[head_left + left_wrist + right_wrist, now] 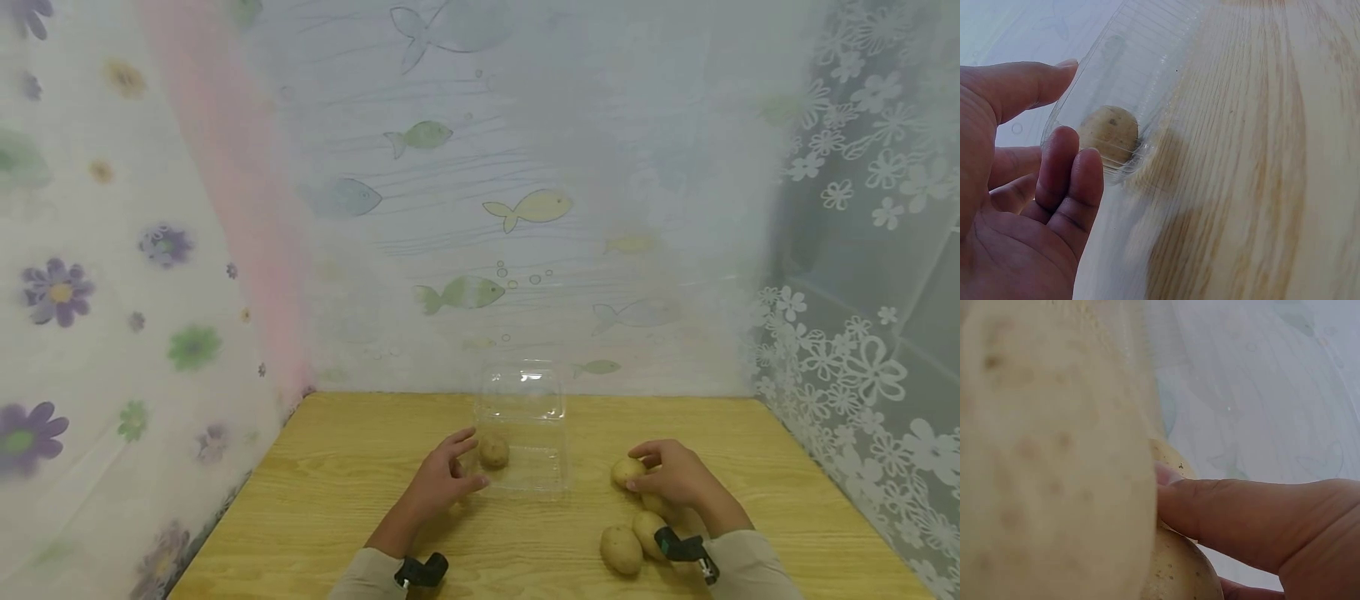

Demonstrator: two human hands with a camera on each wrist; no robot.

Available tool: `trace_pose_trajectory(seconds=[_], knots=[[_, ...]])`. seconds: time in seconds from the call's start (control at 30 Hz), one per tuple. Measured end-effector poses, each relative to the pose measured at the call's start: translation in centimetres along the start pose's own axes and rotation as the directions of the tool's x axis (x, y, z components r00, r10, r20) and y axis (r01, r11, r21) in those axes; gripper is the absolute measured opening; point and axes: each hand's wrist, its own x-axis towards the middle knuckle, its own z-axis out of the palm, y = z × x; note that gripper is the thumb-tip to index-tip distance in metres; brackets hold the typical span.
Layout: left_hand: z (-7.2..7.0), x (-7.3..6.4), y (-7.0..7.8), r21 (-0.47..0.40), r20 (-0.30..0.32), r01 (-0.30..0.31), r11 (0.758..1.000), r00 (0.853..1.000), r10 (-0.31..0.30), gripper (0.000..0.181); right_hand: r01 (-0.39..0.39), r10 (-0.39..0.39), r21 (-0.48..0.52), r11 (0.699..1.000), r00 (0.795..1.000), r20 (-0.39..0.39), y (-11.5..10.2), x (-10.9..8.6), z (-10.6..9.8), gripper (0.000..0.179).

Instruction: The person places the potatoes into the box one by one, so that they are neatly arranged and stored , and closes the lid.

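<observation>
A clear plastic clamshell box (558, 475) lies on the wooden table with its lid raised at the back. Inside, on its left side, sits one potato (494, 452), visible through the clear wall in the left wrist view. My left hand (441, 482) is at the box's left side, its fingers loosely bent and their tips at the wall. My right hand (675, 475) pinches a potato (626, 473) between thumb and fingers. Nearer to me lie more potatoes (621, 550), partly under that hand and wrist. A large blurred potato (1054, 456) fills the right wrist view's left side.
The wooden table (337, 467) reaches back to a curtain (675, 167) printed with fish. Flowered sheets hang along the left and right sides. Each wrist wears a black camera (423, 570).
</observation>
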Motion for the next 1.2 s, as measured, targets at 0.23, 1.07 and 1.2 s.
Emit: trace_pose_trajectory(seconds=[0.23,1.07,1.2], knots=[[-0.1,0.0,0.0,0.02,-0.005,-0.026,0.999,1.0,0.026,0.075,-0.013,0.013,-0.004,1.0,1.0,-0.006,-0.2,0.2,0.3,0.065],[0.6,-1.2,0.9,-0.024,-0.023,0.004,1.0,1.0,-0.004,0.076,0.028,-0.028,-0.009,1.0,0.999,-0.025,-0.6,-0.7,0.4,0.06],[1.0,-1.5,1.2,-0.021,-0.033,0.009,1.0,0.999,-0.01,0.076,0.033,-0.033,-0.018,0.999,0.999,-0.025,-0.3,-1.0,0.2,0.058]])
